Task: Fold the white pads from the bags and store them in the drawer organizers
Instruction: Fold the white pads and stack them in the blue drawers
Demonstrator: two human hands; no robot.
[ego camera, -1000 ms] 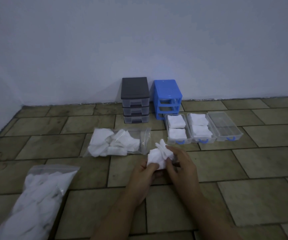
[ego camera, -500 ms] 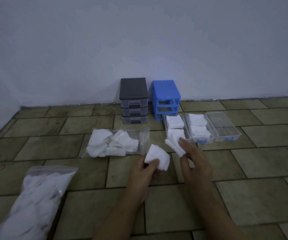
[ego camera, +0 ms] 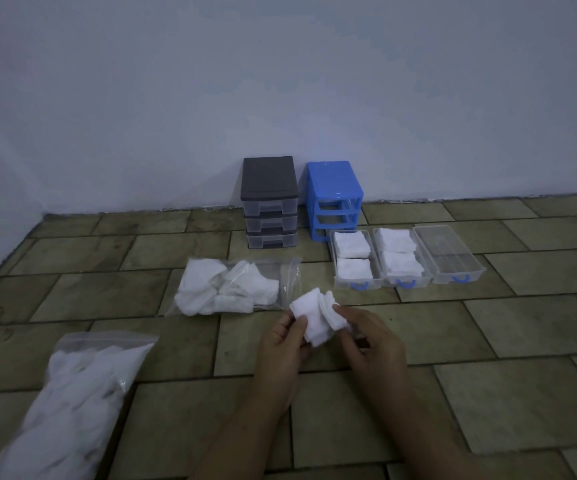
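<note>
A white pad [ego camera: 316, 320] is held above the tiled floor [ego camera: 487, 341], pinched by left hand [ego camera: 285, 344] and right hand [ego camera: 371, 341], near the opened bag [ego camera: 235, 289] and 3 clear drawers [ego camera: 406, 259], 2 holding folded pads [ego camera: 352, 256].

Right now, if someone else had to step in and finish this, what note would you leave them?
Left hand and right hand together hold one white pad, half folded.
Done: left drawer and middle drawer each hold folded pads.
Left: right drawer is bare; the blue organizer stands without its drawers.
Supplies: small bag by the black organizer, large bag near left, both with pads.
</note>
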